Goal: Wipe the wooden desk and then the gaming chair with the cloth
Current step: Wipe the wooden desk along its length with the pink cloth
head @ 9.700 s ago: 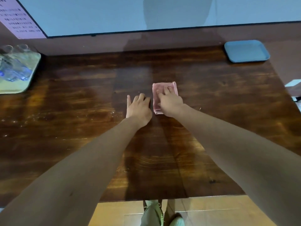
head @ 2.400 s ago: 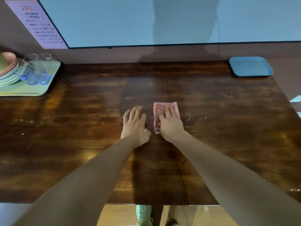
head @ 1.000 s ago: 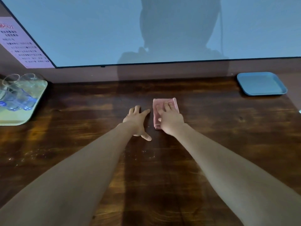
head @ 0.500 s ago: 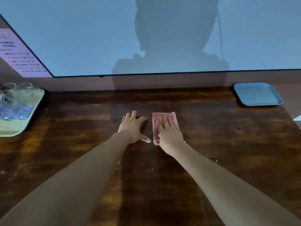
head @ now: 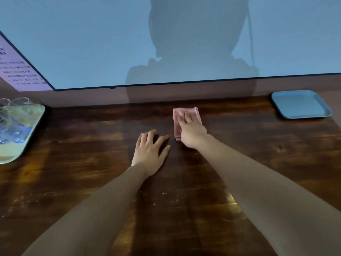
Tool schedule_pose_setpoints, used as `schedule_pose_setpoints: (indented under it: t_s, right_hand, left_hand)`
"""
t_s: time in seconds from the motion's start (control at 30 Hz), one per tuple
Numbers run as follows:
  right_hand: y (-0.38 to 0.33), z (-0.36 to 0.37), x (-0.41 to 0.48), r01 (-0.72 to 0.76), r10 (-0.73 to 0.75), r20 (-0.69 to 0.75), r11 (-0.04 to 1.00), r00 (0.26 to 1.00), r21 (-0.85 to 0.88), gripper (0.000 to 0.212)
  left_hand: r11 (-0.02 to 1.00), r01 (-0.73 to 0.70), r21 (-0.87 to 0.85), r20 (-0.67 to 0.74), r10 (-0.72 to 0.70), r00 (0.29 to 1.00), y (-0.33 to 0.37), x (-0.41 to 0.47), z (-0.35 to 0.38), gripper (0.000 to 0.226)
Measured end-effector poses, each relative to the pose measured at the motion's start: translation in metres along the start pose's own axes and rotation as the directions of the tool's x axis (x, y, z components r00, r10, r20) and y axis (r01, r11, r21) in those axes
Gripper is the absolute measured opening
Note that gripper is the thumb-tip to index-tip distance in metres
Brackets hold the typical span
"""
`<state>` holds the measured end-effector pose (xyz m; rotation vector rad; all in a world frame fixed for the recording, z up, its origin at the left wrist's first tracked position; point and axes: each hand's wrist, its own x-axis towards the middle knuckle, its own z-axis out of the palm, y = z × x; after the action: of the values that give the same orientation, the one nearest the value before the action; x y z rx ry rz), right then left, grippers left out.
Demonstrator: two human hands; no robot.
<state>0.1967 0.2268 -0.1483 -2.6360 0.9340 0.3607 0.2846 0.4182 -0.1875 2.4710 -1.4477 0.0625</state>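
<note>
folded pink cloth [head: 196, 112] lies far-centre on the dark wooden desk [head: 258, 154], pressed under the straight, slightly spread fingers [head: 187, 117] of the right hand [head: 191, 133]. the left hand [head: 149, 150] rests flat to its near left, fingers spread. desk wiping seems under way; the next move calls for firm strokes across the nearer pale specks [head: 166, 194].
</note>
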Motion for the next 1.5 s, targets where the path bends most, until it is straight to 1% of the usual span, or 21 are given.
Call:
schedule_pose_setpoints:
  t_s: [0.1,0.2,0.3,0.4,0.53,0.63,0.8,0.87,1.03,1.13,1.2,1.27,1.4,1.5]
  right_hand:
    - [0.004,0.019,-0.022,0.044,-0.045,-0.013,0.998,0.999,-0.052,0.087]
    - [0.004,0.026,-0.027,0.053,-0.055,-0.023,0.994,0.998,-0.091,0.087]
    - [0.002,0.016,-0.010,0.049,-0.049,-0.005,0.996,0.999,-0.081,0.086]
    - [-0.003,-0.001,0.018,0.050,-0.052,-0.024,0.996,0.998,-0.077,0.081]
    - [-0.010,-0.018,0.047,0.029,-0.032,-0.031,0.997,0.999,-0.066,0.072]
    - [-0.009,-0.017,0.040,0.027,-0.030,-0.036,0.997,0.999,-0.066,0.070]
    - [-0.010,0.010,-0.001,0.043,-0.041,0.026,0.996,0.999,-0.082,0.083]
    - [-0.010,0.014,-0.005,0.046,-0.044,0.021,0.992,0.999,-0.114,0.085]
    - [-0.014,-0.008,0.024,0.049,-0.047,0.026,0.995,0.999,-0.087,0.083]
    - [-0.018,-0.021,0.045,0.040,-0.041,-0.009,0.995,0.999,-0.097,0.074]
    - [-0.020,-0.022,0.046,0.030,-0.030,-0.004,0.995,1.000,-0.100,0.071]
    - [-0.020,-0.017,0.033,0.018,-0.018,0.004,0.995,1.000,-0.101,0.074]
    - [-0.023,0.011,-0.025,0.025,-0.021,0.041,0.995,0.999,-0.100,0.092]
    - [-0.021,0.032,-0.057,0.067,-0.061,0.046,0.988,0.997,-0.140,0.103]
  left_hand:
    - [1.000,0.022,0.009,0.013,-0.022,1.000,-0.002,-0.003,0.004,0.044]
    - [1.000,0.028,0.007,0.016,-0.029,0.999,-0.003,-0.004,0.004,0.045]
    - [0.999,0.041,0.018,0.047,-0.042,0.998,-0.005,-0.002,0.007,0.048]
    - [0.998,0.063,0.028,0.077,-0.065,0.995,-0.008,0.001,0.011,0.053]
    - [0.997,0.075,0.025,0.061,-0.077,0.995,-0.008,0.001,0.013,0.055]
    - [0.996,0.083,0.036,0.054,-0.084,0.995,-0.005,0.002,0.011,0.056]
    - [0.994,0.082,0.069,0.077,-0.087,0.993,-0.003,0.002,0.007,0.055]
    - [0.994,0.081,0.075,0.081,-0.087,0.993,-0.002,0.001,0.007,0.056]
    - [0.995,0.095,0.022,0.047,-0.096,0.994,-0.004,0.001,0.009,0.057]
    - [0.996,0.093,-0.002,0.028,-0.093,0.995,-0.006,0.001,0.010,0.054]
    - [0.995,0.095,-0.016,0.018,-0.095,0.995,-0.006,0.000,0.009,0.051]
    - [0.996,0.091,-0.018,0.013,-0.091,0.996,-0.005,0.000,0.007,0.048]
    - [0.996,0.087,-0.023,0.035,-0.086,0.996,-0.002,-0.001,0.000,0.049]
    - [0.995,0.095,-0.010,0.053,-0.094,0.994,-0.002,-0.001,-0.002,0.050]
